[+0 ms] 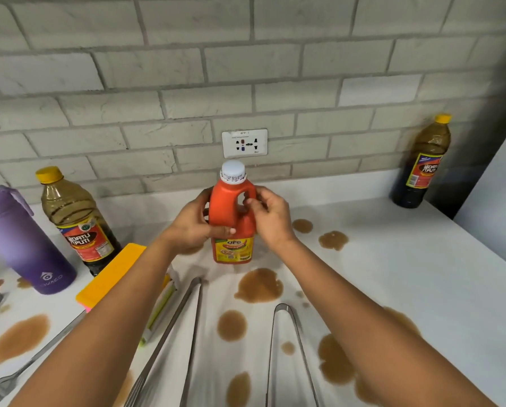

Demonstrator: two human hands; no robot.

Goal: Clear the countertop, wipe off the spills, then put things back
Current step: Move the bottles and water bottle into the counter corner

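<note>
"UFC" on the red sauce bottle (232,218); "DATU PUTI" on the left dark bottle (78,221), the right dark bottle (423,163); "AQUACO", partly legible, on the purple flask (19,242)

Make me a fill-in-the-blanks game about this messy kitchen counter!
1. Both hands hold the red ketchup bottle, whose cap is ____.
2. The tumbler at the far left is coloured ____.
3. The two soy sauce bottles have ____ caps.
4. The spills on the white countertop are coloured ____.

Missing words: white; purple; yellow; brown
</note>
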